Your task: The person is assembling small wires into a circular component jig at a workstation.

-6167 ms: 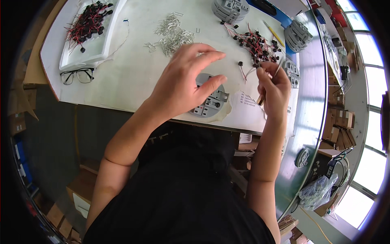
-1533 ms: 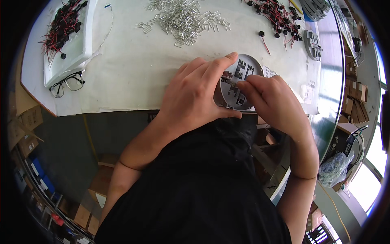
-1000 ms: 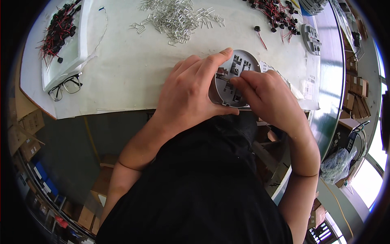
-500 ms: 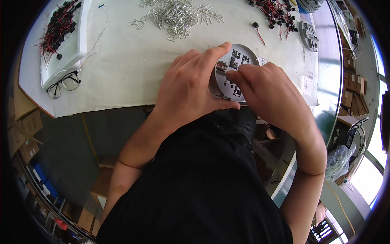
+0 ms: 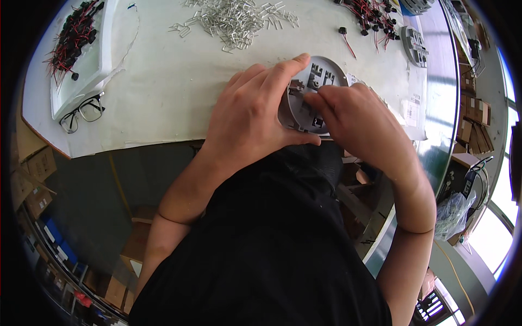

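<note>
My left hand [image 5: 247,111] is wrapped round the left rim of a round grey plastic housing [image 5: 300,107], with fingers along its far edge and the thumb below the near edge. The housing is tilted at the front edge of the table, its inside with dark slots and raised clips turned up. Over its right side is my right hand [image 5: 370,125], thumb and forefinger pinched together against the inner face. Whatever sits between those fingertips is too small and covered to make out.
Beyond my hands lies a heap of U-shaped metal pins [image 5: 231,22]. Small black parts with red wires [image 5: 375,19] lie at the far right, near another grey housing [image 5: 415,46]. At left are a white foam tray [image 5: 107,46] of similar wired parts and eyeglasses [image 5: 89,108].
My right fingertips have shifted slightly inside the housing, and the housing has moved a little. My left hand keeps its hold. The whole view has shifted slightly.
</note>
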